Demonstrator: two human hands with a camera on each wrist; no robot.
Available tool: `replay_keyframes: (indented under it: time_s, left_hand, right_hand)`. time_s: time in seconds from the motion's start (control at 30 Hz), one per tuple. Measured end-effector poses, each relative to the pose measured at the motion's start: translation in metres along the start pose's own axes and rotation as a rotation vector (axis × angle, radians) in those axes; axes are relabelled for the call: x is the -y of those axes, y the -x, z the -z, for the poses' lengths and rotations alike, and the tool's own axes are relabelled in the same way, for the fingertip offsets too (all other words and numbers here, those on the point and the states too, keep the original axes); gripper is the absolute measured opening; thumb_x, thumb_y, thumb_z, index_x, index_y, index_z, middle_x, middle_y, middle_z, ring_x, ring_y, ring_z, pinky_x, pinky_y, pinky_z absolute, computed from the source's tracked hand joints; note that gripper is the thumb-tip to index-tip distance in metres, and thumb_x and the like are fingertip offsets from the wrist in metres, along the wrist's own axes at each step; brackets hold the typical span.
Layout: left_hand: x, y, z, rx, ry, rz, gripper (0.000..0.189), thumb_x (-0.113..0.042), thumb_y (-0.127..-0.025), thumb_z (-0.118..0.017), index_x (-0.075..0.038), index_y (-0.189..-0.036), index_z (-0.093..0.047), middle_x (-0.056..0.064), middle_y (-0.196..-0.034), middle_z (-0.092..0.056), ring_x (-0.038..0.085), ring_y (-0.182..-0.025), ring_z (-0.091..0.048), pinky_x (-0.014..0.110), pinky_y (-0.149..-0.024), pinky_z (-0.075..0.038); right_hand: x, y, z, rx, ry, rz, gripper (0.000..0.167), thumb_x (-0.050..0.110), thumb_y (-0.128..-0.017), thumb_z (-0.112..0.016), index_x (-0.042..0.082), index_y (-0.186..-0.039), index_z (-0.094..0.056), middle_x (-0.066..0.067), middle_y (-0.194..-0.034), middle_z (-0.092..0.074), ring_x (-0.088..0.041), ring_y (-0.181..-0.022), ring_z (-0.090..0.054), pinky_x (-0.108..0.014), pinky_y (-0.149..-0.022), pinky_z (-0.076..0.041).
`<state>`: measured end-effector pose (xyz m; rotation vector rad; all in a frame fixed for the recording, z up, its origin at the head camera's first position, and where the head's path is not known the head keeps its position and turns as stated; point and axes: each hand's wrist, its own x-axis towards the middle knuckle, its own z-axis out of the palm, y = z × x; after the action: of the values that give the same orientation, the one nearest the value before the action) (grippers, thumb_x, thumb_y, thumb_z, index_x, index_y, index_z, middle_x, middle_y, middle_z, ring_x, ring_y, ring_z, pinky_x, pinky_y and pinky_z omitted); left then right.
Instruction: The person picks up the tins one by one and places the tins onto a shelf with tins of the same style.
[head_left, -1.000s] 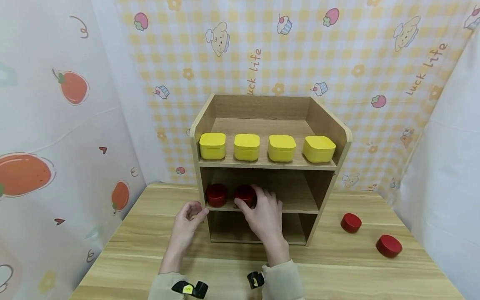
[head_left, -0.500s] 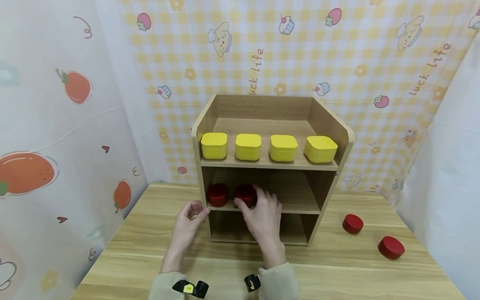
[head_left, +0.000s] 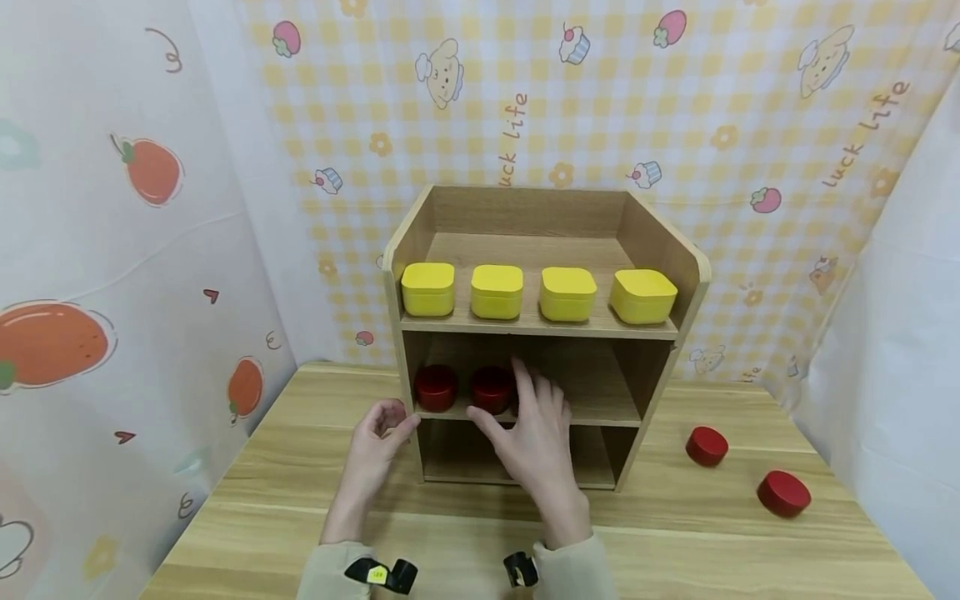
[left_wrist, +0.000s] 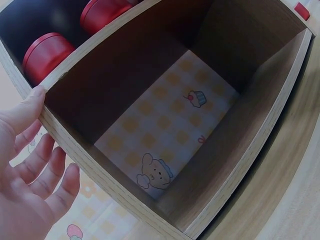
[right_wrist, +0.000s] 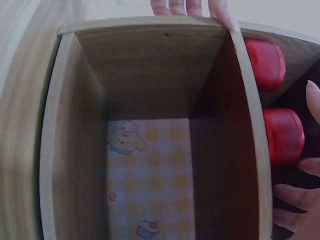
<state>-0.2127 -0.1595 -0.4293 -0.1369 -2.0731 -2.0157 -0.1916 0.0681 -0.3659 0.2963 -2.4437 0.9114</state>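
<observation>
Right hand [right_wrist: 308,204] partly beyond right wrist view's edge

beige sleeves [head_left: 335,572], black wrist devices [head_left: 405,575], yellow label [head_left: 377,576] on left one

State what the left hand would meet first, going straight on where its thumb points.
Probably the shelf unit: the left hand seems to touch its front edge, though depth is unclear.

A wooden table [head_left: 262,517] with a shelf unit [head_left: 525,210] standing toward its far edge.
Between the unit and the table's right edge lie two short red cylinders [head_left: 707,447], apart. Four yellow boxes [head_left: 497,292] line the top shelf's [head_left: 525,252] front edge, the rightmost turned askew; two round red containers [head_left: 437,388] sit near each other on the middle shelf [head_left: 600,407], toward its front left corner.
</observation>
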Motion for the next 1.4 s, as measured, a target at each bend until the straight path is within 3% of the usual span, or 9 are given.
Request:
replay_keyframes:
  time_s: [0.2, 0.3, 0.5, 0.7, 0.93, 1.13, 1.2, 1.37, 1.4]
  left_hand:
    - [0.001, 0.0, 0.0, -0.006, -0.001, 0.002, 0.025, -0.008, -0.091, -0.07, 0.003, -0.108, -0.054, 0.008, -0.101, -0.055, 0.014, -0.091, -0.058, 0.031, -0.076, -0.053]
    - [0.001, 0.0, -0.001, -0.007, 0.002, -0.002, 0.025, -0.008, -0.091, -0.07, 0.003, -0.107, -0.054, 0.008, -0.1, -0.055, 0.014, -0.09, -0.058, 0.03, -0.074, -0.053]
    - [0.001, 0.0, 0.0, -0.006, 0.009, -0.011, 0.025, -0.009, -0.092, -0.07, 0.003, -0.105, -0.053, 0.007, -0.099, -0.053, 0.014, -0.089, -0.057, 0.027, -0.073, -0.052]
    - [0.0, 0.001, 0.0, -0.003, 0.005, -0.016, 0.025, -0.009, -0.092, -0.069, 0.004, -0.105, -0.053, 0.008, -0.099, -0.053, 0.014, -0.088, -0.057, 0.025, -0.071, -0.051]
    - [0.0, 0.001, -0.001, -0.006, 0.018, -0.016, 0.025, -0.009, -0.092, -0.07, 0.004, -0.105, -0.053, 0.007, -0.098, -0.053, 0.015, -0.089, -0.057, 0.023, -0.071, -0.05]
    - [0.001, 0.001, -0.002, -0.006, 0.02, 0.004, 0.024, -0.008, -0.092, -0.069, 0.002, -0.106, -0.053, 0.007, -0.1, -0.054, 0.014, -0.093, -0.057, 0.024, -0.075, -0.051]
    - [0.001, 0.001, -0.001, -0.01, 0.018, 0.007, 0.024, -0.007, -0.092, -0.069, 0.002, -0.106, -0.052, 0.007, -0.101, -0.053, 0.013, -0.094, -0.057, 0.024, -0.077, -0.05]
    - [0.001, 0.0, 0.0, -0.008, 0.006, 0.01, 0.024, -0.007, -0.092, -0.069, 0.003, -0.106, -0.052, 0.007, -0.1, -0.054, 0.012, -0.093, -0.057, 0.022, -0.077, -0.05]
    - [0.001, 0.0, -0.001, -0.008, 0.005, 0.01, 0.024, -0.007, -0.092, -0.069, 0.003, -0.106, -0.052, 0.006, -0.1, -0.054, 0.012, -0.093, -0.057, 0.022, -0.077, -0.05]
  right_hand:
    - [-0.009, 0.008, 0.022, 0.094, -0.03, 0.059, 0.074, 0.057, -0.088, -0.065, 0.016, -0.146, -0.045, -0.013, -0.146, -0.04, -0.035, -0.135, -0.03, -0.063, -0.106, -0.024]
    - [-0.017, 0.011, 0.033, 0.084, -0.065, 0.119, 0.061, 0.047, -0.09, -0.068, 0.012, -0.139, -0.053, -0.013, -0.143, -0.044, -0.034, -0.134, -0.033, -0.059, -0.104, -0.03]
    - [-0.034, 0.017, 0.049, -0.053, -0.172, 0.259, 0.038, 0.019, -0.088, -0.075, 0.011, -0.124, -0.064, -0.008, -0.132, -0.054, -0.022, -0.122, -0.047, -0.043, -0.095, -0.044]
    - [-0.05, 0.02, 0.061, -0.164, -0.248, 0.386, 0.033, 0.0, -0.081, -0.076, 0.009, -0.113, -0.068, -0.005, -0.122, -0.06, -0.024, -0.112, -0.054, -0.023, -0.093, -0.042]
    - [-0.071, 0.015, 0.076, -0.323, -0.319, 0.541, 0.019, -0.002, -0.084, -0.068, -0.001, -0.102, -0.069, -0.014, -0.104, -0.066, -0.026, -0.099, -0.059, -0.02, -0.092, -0.044]
    - [-0.095, 0.013, 0.097, -0.44, -0.255, 0.508, 0.01, 0.0, -0.084, -0.065, -0.006, -0.091, -0.07, -0.017, -0.091, -0.068, -0.016, -0.088, -0.06, -0.016, -0.083, -0.044]
    - [-0.102, 0.013, 0.105, -0.467, -0.239, 0.473, 0.01, -0.004, -0.081, -0.065, -0.006, -0.09, -0.07, -0.018, -0.088, -0.068, -0.01, -0.082, -0.057, -0.012, -0.073, -0.042]
    - [-0.115, 0.015, 0.122, -0.516, -0.228, 0.38, 0.014, -0.012, -0.076, -0.065, -0.011, -0.089, -0.069, -0.024, -0.087, -0.065, -0.002, -0.087, -0.057, -0.012, -0.077, -0.043]
    - [-0.119, 0.016, 0.125, -0.515, -0.228, 0.359, 0.015, -0.014, -0.075, -0.065, -0.011, -0.09, -0.068, -0.026, -0.087, -0.065, -0.003, -0.092, -0.059, -0.013, -0.083, -0.043]
